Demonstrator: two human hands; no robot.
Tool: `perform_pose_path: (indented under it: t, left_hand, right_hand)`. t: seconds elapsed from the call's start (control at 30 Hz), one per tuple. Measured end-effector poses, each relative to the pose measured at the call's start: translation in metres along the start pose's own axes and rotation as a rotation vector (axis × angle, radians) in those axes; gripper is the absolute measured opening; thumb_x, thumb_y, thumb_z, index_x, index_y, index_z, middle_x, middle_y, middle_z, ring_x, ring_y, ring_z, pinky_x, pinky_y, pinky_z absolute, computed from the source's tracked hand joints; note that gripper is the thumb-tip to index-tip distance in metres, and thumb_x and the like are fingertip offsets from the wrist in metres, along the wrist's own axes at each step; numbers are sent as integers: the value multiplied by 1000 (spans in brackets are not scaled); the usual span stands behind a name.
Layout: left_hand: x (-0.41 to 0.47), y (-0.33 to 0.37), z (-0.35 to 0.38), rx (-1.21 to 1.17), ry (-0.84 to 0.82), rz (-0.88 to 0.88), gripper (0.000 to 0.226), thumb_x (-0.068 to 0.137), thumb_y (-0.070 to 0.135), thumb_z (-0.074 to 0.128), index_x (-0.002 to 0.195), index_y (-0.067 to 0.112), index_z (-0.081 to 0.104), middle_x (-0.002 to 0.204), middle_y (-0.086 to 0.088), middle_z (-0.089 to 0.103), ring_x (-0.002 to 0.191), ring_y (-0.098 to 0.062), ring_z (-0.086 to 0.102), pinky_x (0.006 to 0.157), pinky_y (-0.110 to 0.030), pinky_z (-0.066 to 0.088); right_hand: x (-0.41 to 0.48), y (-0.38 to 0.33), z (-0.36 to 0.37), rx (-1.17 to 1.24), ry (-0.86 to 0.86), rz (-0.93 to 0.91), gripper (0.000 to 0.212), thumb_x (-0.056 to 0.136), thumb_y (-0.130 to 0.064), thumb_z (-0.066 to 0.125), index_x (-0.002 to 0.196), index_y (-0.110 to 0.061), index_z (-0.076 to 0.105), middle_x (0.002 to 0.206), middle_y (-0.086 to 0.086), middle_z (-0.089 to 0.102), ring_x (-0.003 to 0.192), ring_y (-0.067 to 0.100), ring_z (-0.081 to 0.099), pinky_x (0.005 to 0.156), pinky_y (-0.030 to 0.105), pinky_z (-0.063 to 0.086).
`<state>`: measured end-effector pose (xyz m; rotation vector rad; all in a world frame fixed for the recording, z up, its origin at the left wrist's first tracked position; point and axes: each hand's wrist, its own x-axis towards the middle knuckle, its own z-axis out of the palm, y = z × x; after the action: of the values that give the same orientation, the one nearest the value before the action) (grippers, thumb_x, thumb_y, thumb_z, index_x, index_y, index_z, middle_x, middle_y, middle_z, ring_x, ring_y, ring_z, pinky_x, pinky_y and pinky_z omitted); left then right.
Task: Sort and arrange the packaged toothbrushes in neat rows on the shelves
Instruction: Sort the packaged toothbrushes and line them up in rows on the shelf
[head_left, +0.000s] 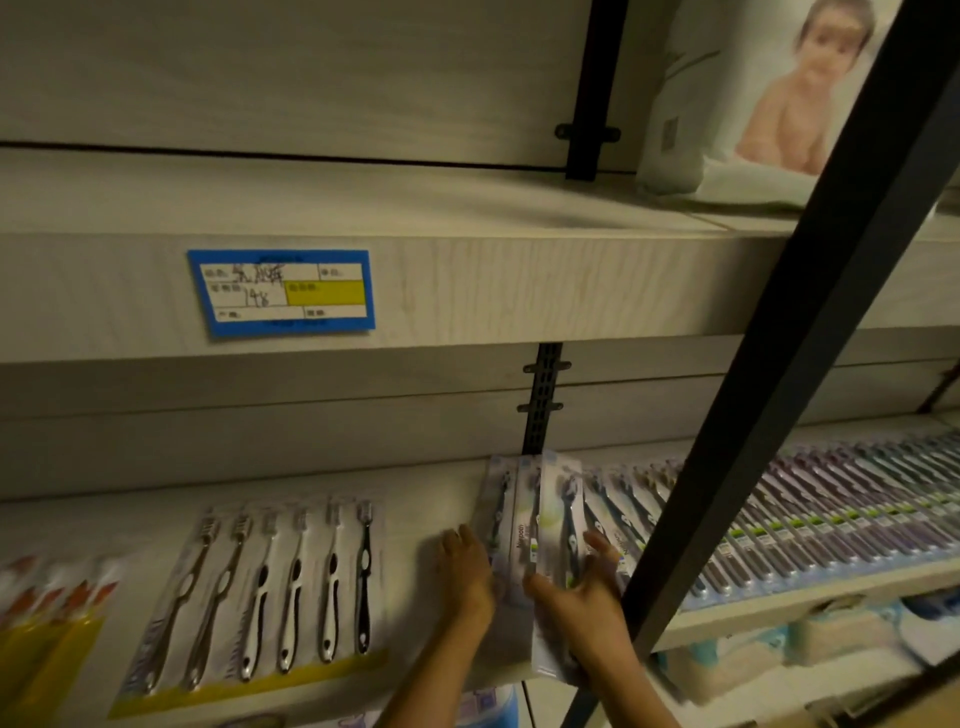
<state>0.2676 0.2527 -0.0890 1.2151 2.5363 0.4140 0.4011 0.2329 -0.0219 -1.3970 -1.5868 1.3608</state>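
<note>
A small stack of packaged toothbrushes (530, 514) with pale cards and dark brushes lies on the lower shelf (426, 499), fanned slightly. My left hand (465, 566) rests on the shelf against the stack's left edge, fingers fairly straight. My right hand (582, 592) grips the stack's lower right side, thumb on top. To the left lies a flat multi-brush pack (270, 592) with a yellow base. To the right runs a long overlapping row of packaged toothbrushes (810, 509).
A black diagonal frame post (779, 374) crosses in front of the right-hand row. A blue and yellow price label (283, 291) sits on the upper shelf edge. Red and yellow packs (47, 623) lie far left. A baby-printed package (763, 98) stands upper right.
</note>
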Motion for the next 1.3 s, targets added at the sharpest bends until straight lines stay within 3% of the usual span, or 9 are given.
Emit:
perform_pose_path:
  t: [0.2, 0.33, 0.43, 0.6, 0.67, 0.77, 0.93, 1.1, 1.3]
  left_hand:
    - [8, -12, -18, -189, -111, -167, 50, 79, 23, 70, 120, 4, 50, 120, -13, 57, 109, -25, 59, 88, -27, 51]
    - [-6, -26, -30, -407, -102, -157, 45, 84, 16, 64, 124, 1, 47, 114, -14, 61, 95, -23, 64, 67, -16, 48]
    - [-15, -43, -37, -680, -28, -128, 44, 82, 7, 67, 120, -1, 47, 94, -6, 60, 72, -13, 56, 49, -9, 40]
    - [-34, -65, -45, -937, -45, -128, 57, 78, 9, 72, 128, 2, 46, 127, -16, 55, 113, -28, 54, 97, -36, 42]
    - [-38, -67, -48, -996, -52, -107, 52, 79, 6, 70, 126, 1, 47, 120, -17, 58, 106, -27, 57, 92, -36, 45]
    - [-41, -66, -53, -1065, -86, -37, 39, 81, 0, 66, 116, 5, 51, 97, -6, 62, 82, -13, 58, 69, -23, 43]
    - [-44, -67, -57, -1078, -111, 13, 34, 80, 1, 67, 108, 13, 51, 97, -7, 63, 81, -10, 58, 65, -20, 43]
    - [-49, -68, -58, -1060, -131, 46, 34, 79, 0, 67, 107, 10, 51, 88, 1, 62, 78, -6, 57, 58, -11, 43]
    - [-52, -74, -57, -1046, -164, 42, 33, 80, 1, 67, 106, 12, 48, 90, 0, 59, 79, -3, 55, 59, -11, 41]
  right_hand:
    - [6, 10, 3, -46, -11, -51, 74, 78, -22, 71, 135, -28, 24, 138, 7, 41, 120, 22, 49, 102, 42, 43]
    - [12, 15, 5, -118, -14, -72, 71, 84, -25, 67, 142, -16, 28, 147, 5, 32, 132, 20, 38, 110, 33, 32]
    - [14, 15, 10, -239, 24, -122, 68, 85, -32, 64, 141, -21, 28, 146, 1, 27, 127, 17, 39, 105, 29, 35]
    - [37, 5, 17, -599, 241, -151, 64, 66, -28, 82, 119, -7, 54, 118, 13, 54, 90, 20, 61, 76, 30, 52]
    - [54, 19, 23, -814, 242, -117, 58, 44, -26, 92, 91, -4, 66, 83, 15, 66, 65, 25, 66, 52, 33, 54]
    - [67, 35, 29, -889, 273, -105, 44, 53, -20, 88, 86, -1, 68, 77, 19, 67, 64, 33, 66, 52, 36, 54]
    - [65, 36, 26, -972, 307, -71, 44, 62, -24, 85, 93, 1, 68, 85, 20, 68, 75, 34, 67, 60, 38, 55]
    - [71, 33, 22, -891, 285, 23, 41, 93, -19, 44, 130, -4, 37, 132, 13, 42, 122, 28, 41, 100, 41, 36]
    - [72, 41, 21, -995, 304, 21, 50, 96, -35, 42, 139, -13, 32, 142, 10, 37, 129, 26, 37, 105, 33, 35]
